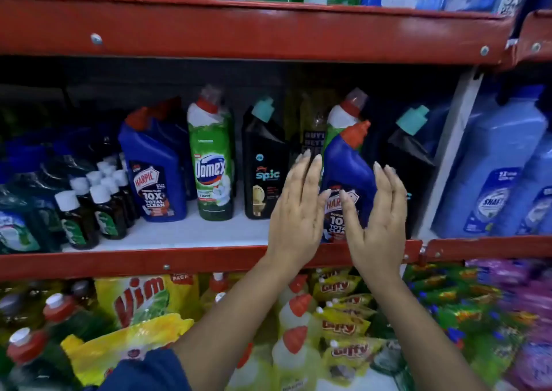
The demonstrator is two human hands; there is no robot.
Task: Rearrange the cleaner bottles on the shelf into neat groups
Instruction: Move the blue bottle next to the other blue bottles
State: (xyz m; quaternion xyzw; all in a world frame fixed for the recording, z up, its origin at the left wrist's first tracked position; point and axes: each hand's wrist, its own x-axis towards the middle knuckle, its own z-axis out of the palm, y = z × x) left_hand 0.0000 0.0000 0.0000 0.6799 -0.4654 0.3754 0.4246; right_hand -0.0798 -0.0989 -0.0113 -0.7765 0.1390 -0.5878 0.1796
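- Red metal shelving fills the view, and the middle shelf [167, 235] has a white floor that carries the cleaner bottles.
- At the left of that shelf a cluster of small dark bottles with white caps [98, 199] stands near the front edge.
- Just right of them stands a blue Harpic bottle [155, 175] with a red cap, more blue bottles behind it.
- Next comes a green Domex bottle [212, 163], upright, then a black Spic bottle [264, 169] with a teal cap.
- A second blue Harpic bottle [348, 178] stands at the front edge further right, directly between the two hands.
- Behind it a second green Domex bottle [343, 112] shows its white neck and red cap, and to its right a second black bottle with a teal cap [409, 151] stands by the white upright.
- The left hand [298, 208] is flat and spread, fingers straight up, its grip fully open and empty; whether its thumb touches the label I cannot tell.
- The right hand [378, 211] mirrors it on the bottle's other side, grip open, holding nothing.
- On the shelf below lie yellow Vim pouches [140, 301] and Giffy packs [346, 325].
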